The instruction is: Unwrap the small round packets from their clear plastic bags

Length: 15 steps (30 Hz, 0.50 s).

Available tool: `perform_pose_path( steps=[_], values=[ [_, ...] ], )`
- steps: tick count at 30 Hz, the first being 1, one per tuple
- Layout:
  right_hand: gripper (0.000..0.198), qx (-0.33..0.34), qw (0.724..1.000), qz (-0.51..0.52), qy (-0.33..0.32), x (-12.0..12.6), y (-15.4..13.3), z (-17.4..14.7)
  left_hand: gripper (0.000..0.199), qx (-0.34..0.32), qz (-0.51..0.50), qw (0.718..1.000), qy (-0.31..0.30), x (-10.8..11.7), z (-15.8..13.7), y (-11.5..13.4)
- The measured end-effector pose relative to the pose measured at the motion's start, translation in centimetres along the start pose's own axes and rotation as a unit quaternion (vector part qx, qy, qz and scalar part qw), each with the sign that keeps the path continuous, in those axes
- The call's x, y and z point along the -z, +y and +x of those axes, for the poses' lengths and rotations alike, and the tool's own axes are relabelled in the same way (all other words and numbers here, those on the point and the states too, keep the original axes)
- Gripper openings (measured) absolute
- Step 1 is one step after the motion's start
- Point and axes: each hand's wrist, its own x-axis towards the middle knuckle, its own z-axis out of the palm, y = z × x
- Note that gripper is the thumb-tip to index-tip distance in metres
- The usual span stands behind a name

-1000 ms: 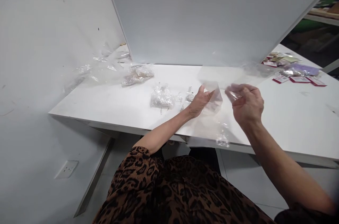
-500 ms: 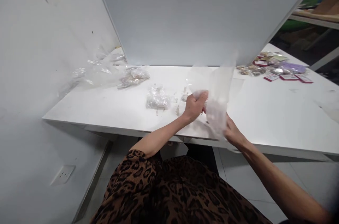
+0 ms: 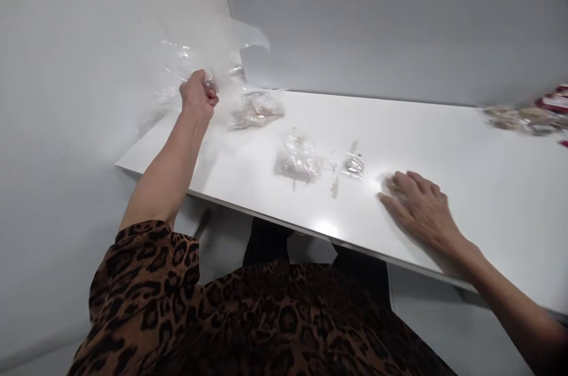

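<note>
Left hand (image 3: 198,93): fist closed on clear plastic film (image 3: 208,50), held at table's (image 3: 444,145) far-left corner.
Right hand (image 3: 419,204): fingers spread flat on tabletop, holding nothing.
Risk: trailing film may snag nearby filled bag (image 3: 256,109); small packet (image 3: 354,164) could scatter.

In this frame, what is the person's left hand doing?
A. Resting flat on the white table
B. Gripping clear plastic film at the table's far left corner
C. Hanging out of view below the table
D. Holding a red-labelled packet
B. The left hand is closed on the clear plastic film at the far left corner of the white table, while the right hand lies flat on the tabletop.
</note>
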Motion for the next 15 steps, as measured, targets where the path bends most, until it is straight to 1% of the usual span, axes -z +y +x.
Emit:
perform_pose_path(
  steps=[2,4,5,6,8,9,10,11,12,14,15],
  values=[
    [0.054,0.036,0.999,-0.022,-0.002,-0.7,1.2,0.5,0.035,-0.021,-0.022,0.999,0.043,2.5,2.9,2.9],
    [0.044,0.08,0.997,-0.015,0.007,-1.3,2.9,1.1,0.031,-0.038,-0.057,0.994,0.08,5.1,4.7,4.9],
    [0.039,0.074,0.997,0.0,0.006,-1.5,3.7,1.6,0.029,-0.043,-0.072,0.992,0.093,6.2,5.4,5.5],
    [0.033,0.052,0.998,0.02,-0.003,-1.6,4.4,2.4,0.027,-0.047,-0.085,0.99,0.105,7.3,6.0,5.9],
    [0.027,0.003,0.998,0.06,-0.002,-1.6,4.8,4.3,0.021,-0.044,-0.104,0.986,0.119,8.9,6.8,6.0],
    [0.026,-0.011,0.997,0.071,0.009,-1.5,4.3,5.5,0.018,-0.038,-0.109,0.986,0.122,9.5,7.1,5.9],
    [0.026,-0.01,0.997,0.076,0.021,-1.4,3.6,6.6,0.015,-0.029,-0.111,0.985,0.125,10.0,7.3,5.7],
    [0.029,0.01,0.997,0.074,0.028,-1.4,2.5,7.7,0.013,-0.017,-0.112,0.985,0.127,10.4,7.3,5.4],
    [0.033,0.043,0.997,0.067,0.023,-1.6,1.3,8.7,0.013,-0.006,-0.112,0.985,0.129,10.6,7.2,5.1],
    [0.045,0.109,0.993,0.034,-0.008,-2.2,-1.3,10.0,0.015,0.011,-0.11,0.986,0.128,11.1,6.7,4.5],
    [0.051,0.131,0.991,0.012,-0.026,-2.7,-2.4,10.4,0.018,0.018,-0.107,0.986,0.124,11.3,6.3,4.2]
  ],
)
